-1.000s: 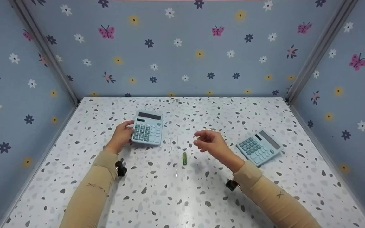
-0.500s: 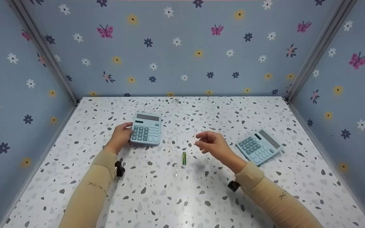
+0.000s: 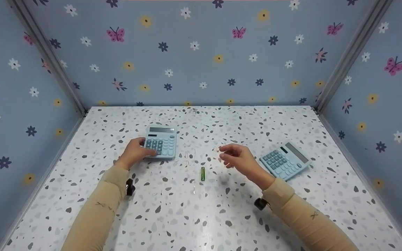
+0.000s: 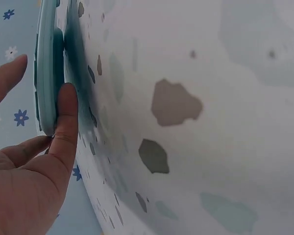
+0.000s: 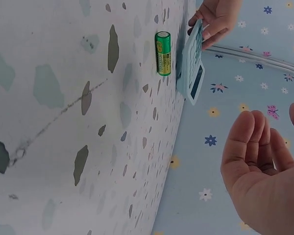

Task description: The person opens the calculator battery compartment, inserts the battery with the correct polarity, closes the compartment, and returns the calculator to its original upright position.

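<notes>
My left hand (image 3: 135,152) is at the left edge of a light blue calculator (image 3: 168,143), thumb over the lower keys. In the left wrist view, a fingertip (image 4: 67,100) lies on the calculator's underside, other fingers are by its edge, and the thumb shows a gap from the key face. That calculator looks slightly raised, with a shadow beneath. My right hand (image 3: 241,158) hovers over the table with fingers loosely bent, thumb apart and nothing held. A green battery (image 3: 202,174) lies between the hands, clearer in the right wrist view.
A second light blue calculator (image 3: 285,161) lies at an angle beside my right forearm. The speckled white table (image 3: 201,223) is bounded by blue flowered panels (image 3: 201,52) at the back and sides. Small clear marks or bits lie near the middle, too faint to name.
The left calculator has shifted slightly toward the left and lies flatter. My left thumb, hidden before, now shows over its keys. My right hand has drifted a little to the right.
</notes>
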The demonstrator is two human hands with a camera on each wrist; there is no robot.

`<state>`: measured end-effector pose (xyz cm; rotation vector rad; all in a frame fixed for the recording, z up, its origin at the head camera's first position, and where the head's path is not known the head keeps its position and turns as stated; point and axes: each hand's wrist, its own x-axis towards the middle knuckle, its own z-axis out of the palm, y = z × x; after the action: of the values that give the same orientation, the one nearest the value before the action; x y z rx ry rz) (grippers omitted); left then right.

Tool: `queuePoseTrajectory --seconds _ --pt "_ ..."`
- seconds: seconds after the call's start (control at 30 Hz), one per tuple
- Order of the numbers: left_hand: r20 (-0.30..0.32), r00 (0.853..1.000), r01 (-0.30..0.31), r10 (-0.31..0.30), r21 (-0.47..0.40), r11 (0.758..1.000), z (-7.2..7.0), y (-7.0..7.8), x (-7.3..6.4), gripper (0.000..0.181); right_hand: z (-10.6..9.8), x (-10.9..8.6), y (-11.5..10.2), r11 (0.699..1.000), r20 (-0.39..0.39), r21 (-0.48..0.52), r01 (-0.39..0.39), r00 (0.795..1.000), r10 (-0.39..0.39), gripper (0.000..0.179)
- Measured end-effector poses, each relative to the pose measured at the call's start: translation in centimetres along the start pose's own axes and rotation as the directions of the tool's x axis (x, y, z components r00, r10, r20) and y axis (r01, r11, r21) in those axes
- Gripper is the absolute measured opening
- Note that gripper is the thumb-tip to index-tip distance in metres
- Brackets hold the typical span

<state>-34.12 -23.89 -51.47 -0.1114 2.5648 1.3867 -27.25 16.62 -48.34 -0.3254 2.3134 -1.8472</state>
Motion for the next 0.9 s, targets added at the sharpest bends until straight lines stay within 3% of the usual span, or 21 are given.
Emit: queuePoseTrajectory --seconds 0.1,0.23,0.67,0.9 --pt "0.007 1.0 -0.019 0.019 0.058 0.998 0.2 -0.1 0.0 0.105 -0.1 0.0 0.0 1.0 0.002 -0.013 0.001 1.0 -0.001 0.029" --pt "0.005 0.999 -0.042 0.042 0.119 0.992 0.7 -0.1 -0.1 0.103 -0.4 0.0 0.3 1.0 0.008 -0.017 0.008 1.0 -0.008 0.031" --pt "0.004 0.998 -0.065 0.065 0.08 0.995 1.2 -0.2 -0.4 0.092 -2.0 -0.1 0.2 0.995 -0.02 -0.052 0.08 0.997 -0.081 0.032" --pt "0.0 1.0 -0.025 0.025 0.095 0.995 1.3 -0.2 -0.4 0.099 -3.2 -0.2 -0.3 0.99 -0.056 -0.112 0.082 0.994 -0.089 0.034"
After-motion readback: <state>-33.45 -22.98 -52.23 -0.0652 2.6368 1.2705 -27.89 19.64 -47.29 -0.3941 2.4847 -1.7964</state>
